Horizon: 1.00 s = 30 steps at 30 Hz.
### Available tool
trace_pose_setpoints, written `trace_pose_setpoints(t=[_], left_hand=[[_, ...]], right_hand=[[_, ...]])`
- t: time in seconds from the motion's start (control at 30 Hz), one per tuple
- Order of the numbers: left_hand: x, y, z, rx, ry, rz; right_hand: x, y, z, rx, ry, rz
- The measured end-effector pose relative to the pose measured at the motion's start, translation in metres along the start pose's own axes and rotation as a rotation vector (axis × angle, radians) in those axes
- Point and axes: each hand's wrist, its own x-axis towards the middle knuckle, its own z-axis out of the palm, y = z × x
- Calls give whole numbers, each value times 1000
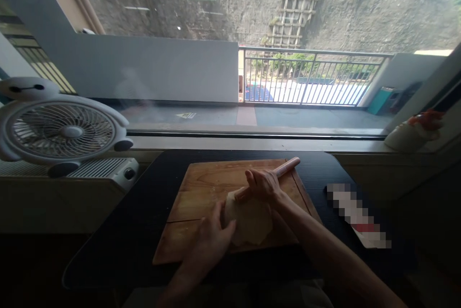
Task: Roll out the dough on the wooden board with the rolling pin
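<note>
A flat, pale sheet of dough (254,224) with an uneven edge lies on a wooden cutting board (201,178). My right hand (264,185) presses down on a slim wooden rolling pin (288,167), which slants across the board from the dough's upper edge to the far right corner. The palm covers the pin's middle. At the dough's left edge is my left hand (214,236), thumb and fingers apart, the tips at or touching the dough. Whether any fingertip is under the sheet cannot be seen.
The board rests on a dark table (118,245). A partly blurred, flat item (360,219) lies to the right. A white fan (68,130) stands on a white appliance (118,168) at left. Behind the table are a window sill (252,143) and a white pot (406,137) at right.
</note>
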Motion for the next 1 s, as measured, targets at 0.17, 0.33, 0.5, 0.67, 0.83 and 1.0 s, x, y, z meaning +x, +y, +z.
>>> trace_pose_setpoints(t=[0.17, 0.33, 0.5, 0.67, 0.83, 1.0], left_hand=[[34, 6, -12, 33, -133, 153], [42, -21, -10, 105, 134, 140], [27, -27, 2, 102, 320, 193], [24, -21, 2, 139, 337, 206], [26, -21, 1, 164, 307, 212], [25, -21, 1, 188, 304, 204]], right_hand=[[-11, 4, -24, 21, -11, 59], [-15, -27, -9, -9, -66, 4], [38, -48, 14, -7, -101, 55], [23, -51, 10, 11, -176, -17], [-6, -48, 5, -21, -147, -26], [61, -50, 31, 8, -290, 94]])
